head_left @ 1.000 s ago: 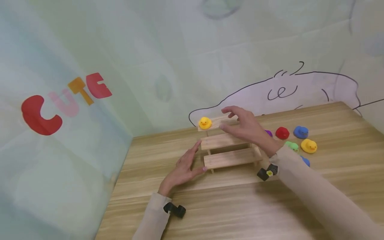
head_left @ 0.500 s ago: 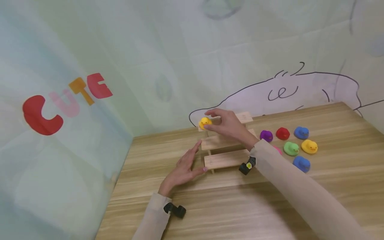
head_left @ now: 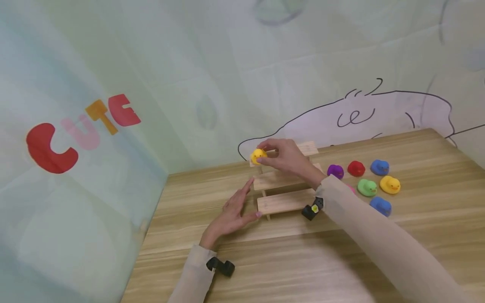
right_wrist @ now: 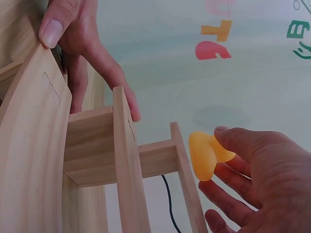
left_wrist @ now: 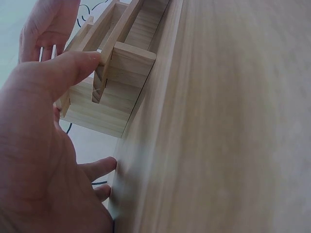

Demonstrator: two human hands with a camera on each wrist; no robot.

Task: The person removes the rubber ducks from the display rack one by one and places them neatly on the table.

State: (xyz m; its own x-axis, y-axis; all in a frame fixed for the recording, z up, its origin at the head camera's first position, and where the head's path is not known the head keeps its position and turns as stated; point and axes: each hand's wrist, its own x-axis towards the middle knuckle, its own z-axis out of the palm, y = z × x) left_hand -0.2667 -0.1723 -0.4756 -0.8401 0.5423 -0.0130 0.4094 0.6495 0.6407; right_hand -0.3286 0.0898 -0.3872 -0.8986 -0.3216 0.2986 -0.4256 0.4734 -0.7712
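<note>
A three-step wooden rack point(head_left: 286, 200) stands on the table, its highest step at the back. On the left end of that top step is a yellow toy duck point(head_left: 257, 156), which my right hand point(head_left: 289, 158) pinches between thumb and fingers. The right wrist view shows the thumb on the yellow duck point(right_wrist: 204, 154) and fingers behind it. My left hand point(head_left: 232, 214) is at the rack's left side with fingers extended. Its thumb point(left_wrist: 77, 65) touches the end of the lowest step, and a fingertip reaches the middle step's end.
Right of the rack sit several toy ducks: purple point(head_left: 335, 171), red point(head_left: 356, 168), blue point(head_left: 380, 167), green point(head_left: 367, 187), yellow point(head_left: 390, 184) and another blue duck point(head_left: 380, 206). A pink one is mostly hidden by the right sleeve point(head_left: 363, 219). A printed cloth backdrop point(head_left: 204, 75) rises behind the table.
My right hand has moved left along the top step to the yellow duck and now pinches it; the duck has turned slightly. The left hand has stayed in place.
</note>
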